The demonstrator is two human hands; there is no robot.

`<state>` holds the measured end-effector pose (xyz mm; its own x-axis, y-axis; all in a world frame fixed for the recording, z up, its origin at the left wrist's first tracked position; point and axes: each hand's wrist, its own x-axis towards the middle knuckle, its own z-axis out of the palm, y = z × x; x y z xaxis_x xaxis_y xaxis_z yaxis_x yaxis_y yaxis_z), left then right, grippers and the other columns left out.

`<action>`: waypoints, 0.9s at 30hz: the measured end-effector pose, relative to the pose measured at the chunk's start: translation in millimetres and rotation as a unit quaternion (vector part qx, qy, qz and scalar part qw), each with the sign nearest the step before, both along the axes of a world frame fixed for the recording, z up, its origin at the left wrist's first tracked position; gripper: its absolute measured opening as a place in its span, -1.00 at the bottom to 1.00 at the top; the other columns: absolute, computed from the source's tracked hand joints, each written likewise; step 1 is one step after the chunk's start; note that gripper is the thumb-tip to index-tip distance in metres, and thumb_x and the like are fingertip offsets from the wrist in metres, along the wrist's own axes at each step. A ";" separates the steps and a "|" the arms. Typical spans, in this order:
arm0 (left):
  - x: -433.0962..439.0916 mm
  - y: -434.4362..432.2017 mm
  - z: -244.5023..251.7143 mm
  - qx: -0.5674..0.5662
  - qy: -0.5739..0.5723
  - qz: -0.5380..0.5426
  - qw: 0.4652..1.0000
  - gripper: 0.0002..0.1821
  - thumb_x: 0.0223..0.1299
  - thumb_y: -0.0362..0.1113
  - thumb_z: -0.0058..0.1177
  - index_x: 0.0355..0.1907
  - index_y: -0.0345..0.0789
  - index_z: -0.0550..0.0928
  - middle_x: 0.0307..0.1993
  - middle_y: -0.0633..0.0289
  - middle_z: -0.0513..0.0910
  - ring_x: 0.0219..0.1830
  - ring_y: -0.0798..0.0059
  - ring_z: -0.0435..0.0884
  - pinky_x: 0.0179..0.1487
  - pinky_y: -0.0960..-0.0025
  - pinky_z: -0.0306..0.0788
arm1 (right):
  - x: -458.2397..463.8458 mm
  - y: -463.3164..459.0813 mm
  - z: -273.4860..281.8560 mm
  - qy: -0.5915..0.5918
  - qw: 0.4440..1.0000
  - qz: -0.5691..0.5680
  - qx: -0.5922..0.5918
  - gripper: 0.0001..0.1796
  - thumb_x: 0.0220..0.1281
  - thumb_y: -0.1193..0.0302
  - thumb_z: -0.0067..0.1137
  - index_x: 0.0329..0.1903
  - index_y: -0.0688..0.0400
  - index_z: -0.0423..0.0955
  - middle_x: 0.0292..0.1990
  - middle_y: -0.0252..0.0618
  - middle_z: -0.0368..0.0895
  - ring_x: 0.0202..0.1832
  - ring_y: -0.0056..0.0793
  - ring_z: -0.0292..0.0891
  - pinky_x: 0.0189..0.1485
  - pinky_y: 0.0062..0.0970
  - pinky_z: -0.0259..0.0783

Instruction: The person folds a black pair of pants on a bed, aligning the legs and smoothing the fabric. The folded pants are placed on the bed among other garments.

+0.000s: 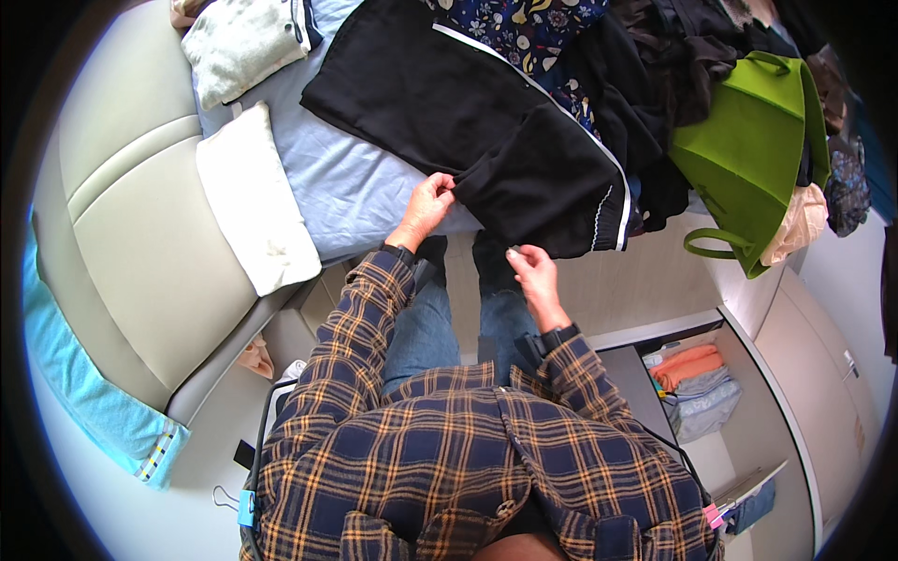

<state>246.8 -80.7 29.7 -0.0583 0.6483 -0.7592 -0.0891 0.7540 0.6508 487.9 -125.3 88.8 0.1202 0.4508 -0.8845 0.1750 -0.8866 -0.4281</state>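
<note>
A pair of black trousers with a white side stripe and a gathered waistband lies partly folded across the blue bedding. My left hand pinches the trousers' near edge between thumb and fingers. By the lower edge of the same cloth, close to the waistband end, is my right hand, thumb and fingers drawn together. Whether those fingertips hold any cloth is not clear. Beyond the white stripe, a dark blue garment with a floral print shows from under the trousers.
A folded white cloth and a folded pale grey garment lie left, beside a padded headboard. Right are a green felt bag and heaped dark clothes. An open drawer at lower right holds folded clothes.
</note>
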 end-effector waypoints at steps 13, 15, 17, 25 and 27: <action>-5.7 1.2 3.8 -0.026 0.099 -0.112 0.988 -0.92 0.08 -0.42 0.06 -0.35 -0.36 0.52 -0.43 0.22 0.57 -0.34 0.44 0.55 -0.22 0.38 0.45 | 17.8 6.4 -20.8 -0.109 0.982 0.088 0.126 -0.73 -0.03 0.36 0.32 -0.39 0.35 0.56 -0.36 -0.11 0.61 -0.29 -0.32 0.54 -0.17 -0.38 0.42; 0.8 5.5 11.2 0.020 0.198 -0.147 0.969 -0.92 0.04 -0.44 0.05 -0.38 -0.38 0.52 -0.43 0.06 0.61 -0.32 0.19 0.60 -0.21 0.25 0.46 | 16.1 9.2 -20.8 -0.105 0.984 0.110 0.093 -0.72 -0.03 0.34 0.32 -0.40 0.34 0.55 -0.38 -0.11 0.59 -0.32 -0.32 0.53 -0.19 -0.37 0.42; 8.6 12.9 22.2 0.084 0.306 -0.164 0.934 -0.81 -0.04 -0.49 -0.02 -0.28 -0.38 0.51 -0.15 -0.04 0.54 -0.07 0.01 0.52 0.00 0.16 0.42 | 13.5 13.1 -21.0 -0.116 0.980 0.144 0.072 -0.69 -0.03 0.31 0.31 -0.45 0.34 0.51 -0.43 -0.09 0.56 -0.36 -0.29 0.50 -0.22 -0.35 0.40; 58.4 39.4 33.9 0.259 0.369 -0.118 0.884 -0.51 0.11 -0.16 0.19 0.06 -0.33 0.46 0.04 0.01 0.52 0.07 0.06 0.48 0.14 0.09 0.31 | 5.5 26.0 0.4 -0.156 0.973 0.138 0.096 -0.68 0.03 0.29 0.33 -0.30 0.26 0.48 -0.52 -0.19 0.56 -0.44 -0.36 0.51 -0.28 -0.37 0.45; 64.2 49.7 21.5 0.142 0.301 -0.109 0.937 -0.53 0.15 -0.15 0.16 0.07 -0.33 0.47 -0.02 0.01 0.57 0.03 0.07 0.52 0.11 0.08 0.33 | 4.4 33.5 7.6 -0.197 0.968 0.092 0.128 -0.65 0.05 0.30 0.34 -0.22 0.26 0.45 -0.50 -0.24 0.55 -0.44 -0.41 0.49 -0.28 -0.39 0.45</action>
